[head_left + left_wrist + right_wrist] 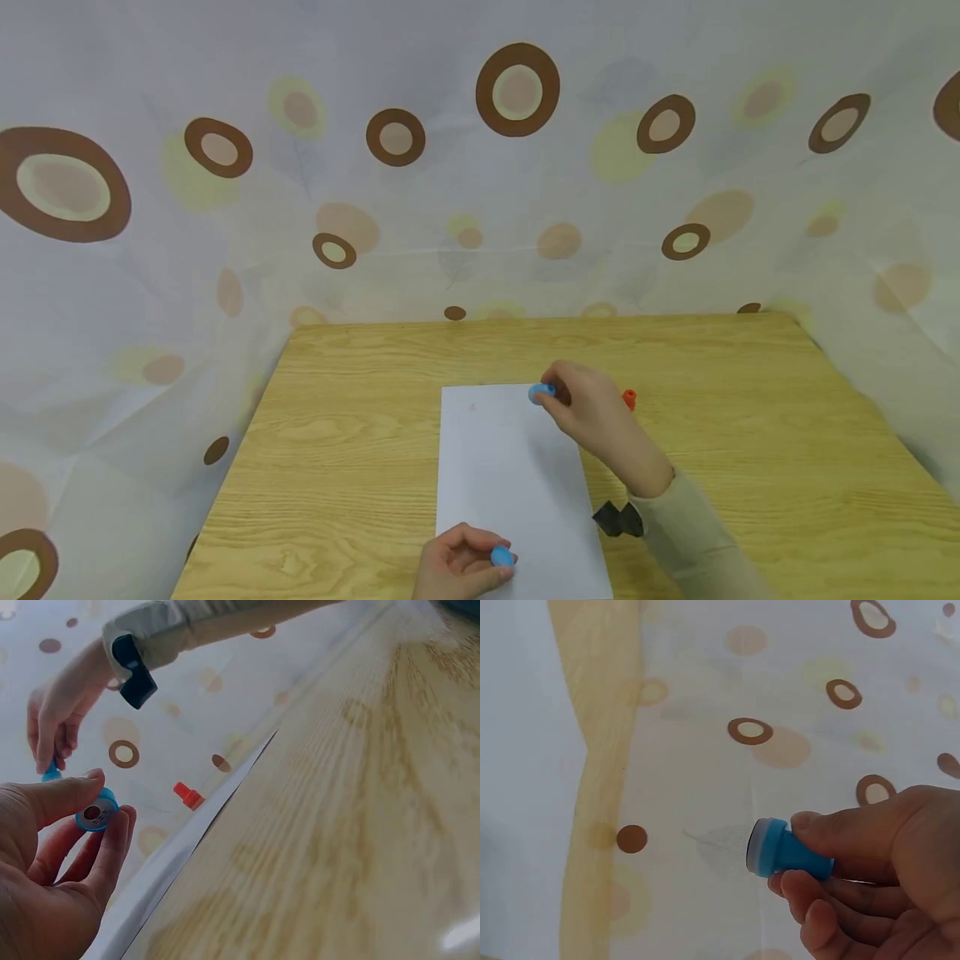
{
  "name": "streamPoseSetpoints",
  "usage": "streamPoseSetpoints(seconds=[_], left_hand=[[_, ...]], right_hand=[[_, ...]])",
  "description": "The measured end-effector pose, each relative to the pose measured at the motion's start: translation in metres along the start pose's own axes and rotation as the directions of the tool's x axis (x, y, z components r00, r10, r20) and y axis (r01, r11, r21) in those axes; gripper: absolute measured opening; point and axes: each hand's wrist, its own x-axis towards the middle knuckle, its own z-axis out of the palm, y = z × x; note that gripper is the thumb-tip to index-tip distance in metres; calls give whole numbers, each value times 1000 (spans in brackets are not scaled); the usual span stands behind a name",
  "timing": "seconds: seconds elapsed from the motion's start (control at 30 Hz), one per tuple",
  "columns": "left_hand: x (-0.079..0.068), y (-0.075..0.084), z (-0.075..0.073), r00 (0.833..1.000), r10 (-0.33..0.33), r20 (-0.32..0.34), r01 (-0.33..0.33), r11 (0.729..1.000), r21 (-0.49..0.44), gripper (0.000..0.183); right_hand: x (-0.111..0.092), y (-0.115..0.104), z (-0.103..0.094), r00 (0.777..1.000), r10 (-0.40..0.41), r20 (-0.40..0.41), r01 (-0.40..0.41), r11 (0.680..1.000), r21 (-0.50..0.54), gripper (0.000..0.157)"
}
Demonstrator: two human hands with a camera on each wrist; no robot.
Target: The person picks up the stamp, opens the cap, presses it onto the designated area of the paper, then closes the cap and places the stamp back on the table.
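Observation:
My right hand (592, 408) pinches a small blue toy stamp (784, 851) between thumb and fingers, above the far right corner of a white sheet of paper (502, 467). In the right wrist view the stamp's wide, pale end points left, away from the palm. Near the paper's close edge, my left hand (457, 562) holds a round blue cap-like piece (97, 811) between thumb and fingertips. The left wrist view shows a brown and white picture on its face. A faint small mark lies near the paper's far left corner.
A red piece shaped like the stamp (629, 399) stands on the wooden table (337, 433), right of the paper and beyond the right hand. A black wrist device (618, 518) sits at the right sleeve. Patterned cloth (420, 208) rises behind and beside the table.

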Motion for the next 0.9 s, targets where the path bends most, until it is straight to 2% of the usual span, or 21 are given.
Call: streamPoseSetpoints(seconds=[0.2,0.43,0.7,0.9], left_hand=[[2,-3,-1,1000,-10,-2,10,1000,12,35],[4,-7,-3,999,-37,-17,38,998,43,34],[5,-9,-6,999,-40,3,39,997,64,33],[4,-8,-5,999,-52,5,51,996,79,34]], right_hand=[[11,27,19,999,25,28,-23,997,-79,15],[17,54,40,992,101,77,-95,992,-81,15],[17,71,57,967,183,175,-170,982,-86,8],[19,78,72,957,194,215,-167,976,-140,7]])
